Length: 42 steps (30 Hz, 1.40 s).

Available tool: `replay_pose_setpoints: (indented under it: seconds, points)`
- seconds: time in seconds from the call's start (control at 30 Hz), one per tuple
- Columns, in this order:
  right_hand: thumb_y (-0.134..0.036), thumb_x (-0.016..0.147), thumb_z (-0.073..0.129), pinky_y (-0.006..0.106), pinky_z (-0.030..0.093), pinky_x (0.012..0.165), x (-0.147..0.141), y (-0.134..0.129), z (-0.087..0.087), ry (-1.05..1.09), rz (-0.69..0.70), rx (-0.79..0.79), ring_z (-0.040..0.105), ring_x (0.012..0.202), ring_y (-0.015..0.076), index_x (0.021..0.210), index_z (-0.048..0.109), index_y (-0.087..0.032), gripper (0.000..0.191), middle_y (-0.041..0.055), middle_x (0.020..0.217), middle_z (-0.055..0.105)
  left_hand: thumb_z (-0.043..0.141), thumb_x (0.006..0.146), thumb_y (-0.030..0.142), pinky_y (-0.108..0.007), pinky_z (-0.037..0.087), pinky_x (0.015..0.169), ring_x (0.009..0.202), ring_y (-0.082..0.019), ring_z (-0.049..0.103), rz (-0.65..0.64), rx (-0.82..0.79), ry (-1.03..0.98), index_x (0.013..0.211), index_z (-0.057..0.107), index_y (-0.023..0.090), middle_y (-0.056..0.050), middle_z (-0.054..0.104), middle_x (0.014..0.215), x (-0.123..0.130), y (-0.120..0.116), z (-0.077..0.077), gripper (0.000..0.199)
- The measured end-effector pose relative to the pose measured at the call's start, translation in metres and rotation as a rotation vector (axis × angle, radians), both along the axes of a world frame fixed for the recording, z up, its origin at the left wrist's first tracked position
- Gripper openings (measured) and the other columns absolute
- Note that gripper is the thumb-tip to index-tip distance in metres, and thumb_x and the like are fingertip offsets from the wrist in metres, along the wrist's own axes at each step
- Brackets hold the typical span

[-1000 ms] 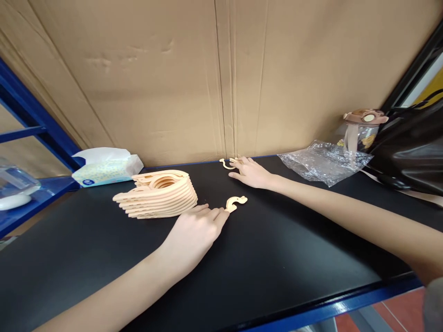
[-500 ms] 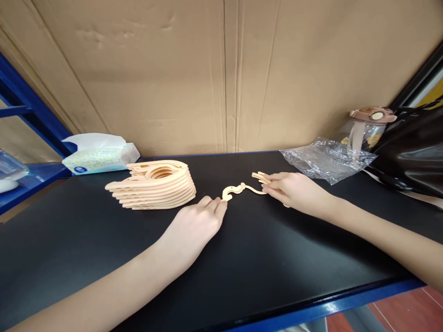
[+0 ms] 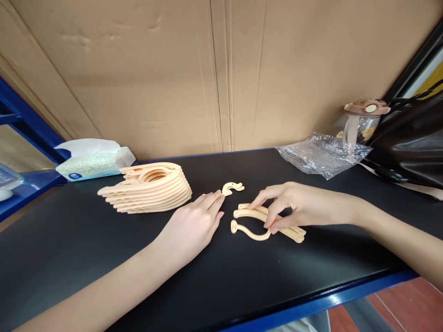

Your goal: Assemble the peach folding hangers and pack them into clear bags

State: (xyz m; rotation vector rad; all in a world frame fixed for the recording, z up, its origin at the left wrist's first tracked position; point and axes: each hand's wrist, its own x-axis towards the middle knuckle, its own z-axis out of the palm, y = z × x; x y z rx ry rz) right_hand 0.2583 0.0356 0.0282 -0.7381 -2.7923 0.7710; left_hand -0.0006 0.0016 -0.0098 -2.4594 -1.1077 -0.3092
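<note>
My left hand lies low over the black table, fingers stretched out flat and thumb apart. Its fingertips touch a small cream curved plastic piece, shaped like a hook. To the right, my right hand pinches a folded cream plastic hanger between thumb and fingers. The hanger's arms lie side by side, and its curved hook points left with a round end. Part of the hanger is hidden under the fingers. Left of my left hand stands a stack of cream folded hangers.
A tissue pack sits at the back left, beside a blue frame. At the back right lie a crumpled clear plastic bag, a bottle with a brown lid and a black bag. Cardboard stands behind the table.
My right hand has come nearer with the folded hanger, its hook now apart from the small curved piece. The fingers of my left hand have straightened out of a pinch.
</note>
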Motion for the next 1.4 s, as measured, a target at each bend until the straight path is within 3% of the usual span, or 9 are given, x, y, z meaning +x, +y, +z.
replay_pose_setpoints:
  seconds: [0.17,0.27,0.4,0.53,0.67,0.77,1.0,1.4]
  points:
    - [-0.024,0.084,0.065,0.02,0.047,0.081,-0.012,-0.008,-0.004,0.07,0.061,-0.058,0.06,0.101,0.0109,0.099,0.072,-0.024,0.017,-0.0004,0.124,0.06,0.035,0.096,0.019,-0.036,0.053,0.088,0.109,-0.025,0.063,-0.021,-0.024,0.001,0.125,0.057,0.005,-0.013,0.063,0.125,-0.002,0.001,0.001,0.039]
    - [-0.03,0.084,0.066,0.023,0.047,0.087,-0.013,-0.006,-0.007,0.134,0.069,-0.075,0.06,0.103,0.0124,0.106,0.069,-0.023,0.024,0.0015,0.121,0.061,0.034,0.096,0.018,-0.037,0.053,0.089,0.11,-0.025,0.063,-0.036,-0.036,0.001,0.125,0.056,0.005,-0.014,0.062,0.127,-0.004,0.001,0.001,0.039]
    - [-0.038,0.088,0.058,0.032,0.042,0.102,-0.008,0.002,-0.015,0.183,-0.068,0.168,0.052,0.119,0.0176,0.12,0.062,-0.023,0.035,0.0047,0.131,0.055,0.035,0.097,0.019,-0.038,0.052,0.091,0.112,-0.026,0.062,-0.057,-0.046,0.017,0.127,0.055,0.006,-0.013,0.06,0.129,-0.006,0.003,0.002,0.039]
    - [-0.041,0.094,0.048,0.046,0.03,0.112,-0.002,0.014,-0.024,0.062,-0.189,0.41,0.04,0.133,0.023,0.14,0.043,-0.025,0.049,0.0057,0.146,0.043,0.036,0.096,0.02,-0.038,0.054,0.09,0.112,-0.026,0.062,-0.054,-0.057,0.026,0.127,0.055,0.007,-0.011,0.06,0.129,-0.006,0.004,0.003,0.039]
    - [-0.046,0.095,0.042,0.05,0.027,0.112,-0.003,0.022,-0.033,-0.013,-0.183,0.35,0.033,0.137,0.0251,0.144,0.035,-0.025,0.055,0.0064,0.151,0.036,0.036,0.096,0.019,-0.039,0.054,0.09,0.113,-0.025,0.061,-0.051,-0.071,0.037,0.129,0.054,0.007,-0.01,0.059,0.131,-0.006,0.004,0.004,0.039]
    - [-0.045,0.093,0.047,0.048,0.032,0.109,-0.007,0.024,-0.038,0.061,-0.16,0.252,0.04,0.131,0.024,0.146,0.031,-0.024,0.059,0.009,0.143,0.044,0.036,0.096,0.02,-0.038,0.053,0.091,0.114,-0.025,0.06,-0.055,-0.072,0.036,0.129,0.054,0.006,-0.01,0.059,0.131,-0.007,0.004,0.004,0.04]
    - [-0.039,0.091,0.053,0.044,0.039,0.102,-0.011,0.024,-0.042,0.262,-0.172,0.178,0.047,0.119,0.0207,0.139,0.041,-0.027,0.051,0.0067,0.127,0.055,0.039,0.095,0.021,-0.037,0.053,0.09,0.111,-0.024,0.061,-0.053,-0.091,0.012,0.129,0.053,0.007,-0.011,0.06,0.13,-0.007,0.003,0.006,0.039]
    - [-0.034,0.093,0.049,0.044,0.042,0.1,-0.014,0.018,-0.037,0.158,-0.129,0.343,0.05,0.114,0.0221,0.129,0.054,-0.022,0.038,0.0076,0.126,0.057,0.036,0.097,0.021,-0.04,0.049,0.097,0.119,-0.025,0.057,-0.043,-0.127,0.034,0.132,0.05,0.008,-0.011,0.055,0.136,-0.009,0.003,0.003,0.04]
